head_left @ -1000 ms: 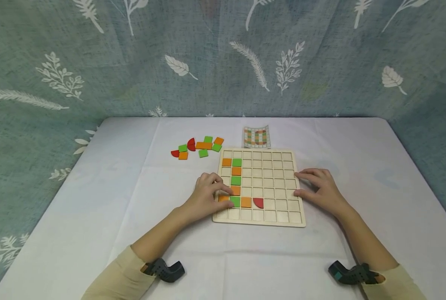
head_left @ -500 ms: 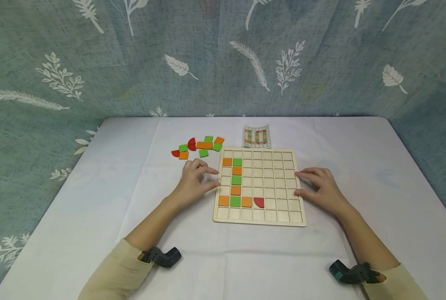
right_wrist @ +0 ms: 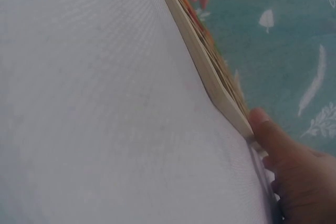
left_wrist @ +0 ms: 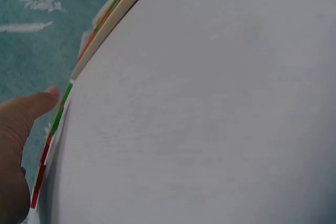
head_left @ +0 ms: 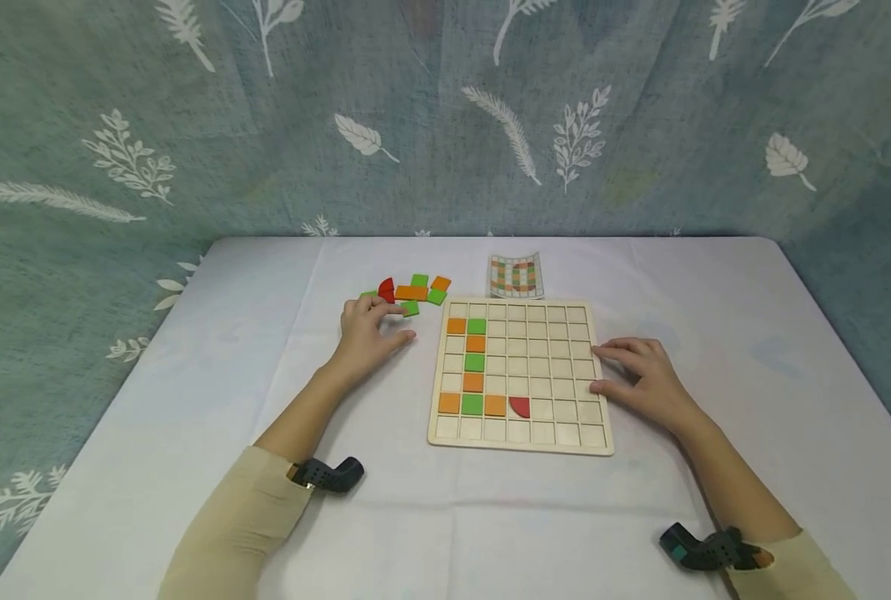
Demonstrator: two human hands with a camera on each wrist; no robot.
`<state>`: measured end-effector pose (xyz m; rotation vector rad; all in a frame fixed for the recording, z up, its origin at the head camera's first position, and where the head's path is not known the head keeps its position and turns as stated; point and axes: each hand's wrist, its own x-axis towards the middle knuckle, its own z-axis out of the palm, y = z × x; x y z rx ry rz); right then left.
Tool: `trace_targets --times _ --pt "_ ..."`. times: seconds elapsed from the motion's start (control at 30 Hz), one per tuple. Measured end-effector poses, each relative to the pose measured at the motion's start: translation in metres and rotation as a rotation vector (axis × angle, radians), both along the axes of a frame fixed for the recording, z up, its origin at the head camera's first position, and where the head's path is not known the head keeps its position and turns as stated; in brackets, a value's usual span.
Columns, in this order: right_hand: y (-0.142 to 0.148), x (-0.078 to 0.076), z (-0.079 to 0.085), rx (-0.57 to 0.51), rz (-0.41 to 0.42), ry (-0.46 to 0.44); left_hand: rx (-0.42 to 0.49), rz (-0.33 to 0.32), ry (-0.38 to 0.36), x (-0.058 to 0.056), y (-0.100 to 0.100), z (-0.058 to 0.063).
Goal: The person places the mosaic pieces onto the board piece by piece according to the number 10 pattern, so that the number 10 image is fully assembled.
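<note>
My left hand hovers over the near side of the loose tiles, thumb and index finger apart, with no tile visible between them. Its fingertip is close to a green square tile and hides some other tiles. A wooden grid board lies flat on the table. Orange and green squares, such as an orange tile, fill part of its left side, and a red quarter-circle tile sits in the lower row. Against the board's right edge rest the thumb and fingers of my right hand; the right wrist view shows the thumb touching the rim.
Behind the board stands a small pattern card with a coloured grid. Loose red tiles, an orange rectangle and more green and orange squares lie left of it. A patterned cloth hangs behind the white-covered table.
My left hand has left the board's lower left tiles and moved up and left to the loose tiles. The orange tile in the lower left cell is now uncovered. My right hand stays put.
</note>
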<state>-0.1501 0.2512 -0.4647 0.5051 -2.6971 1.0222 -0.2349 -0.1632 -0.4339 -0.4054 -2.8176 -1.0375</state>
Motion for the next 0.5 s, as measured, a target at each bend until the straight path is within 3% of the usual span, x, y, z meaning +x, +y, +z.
trace_targets --times 0.27,0.5 --pt "0.000 0.002 -0.001 -0.017 0.007 -0.003 -0.109 0.046 0.003 -0.023 -0.003 -0.006" --pt "0.000 0.001 0.000 -0.006 0.007 0.005 -0.126 0.041 -0.004 -0.028 -0.004 -0.006"
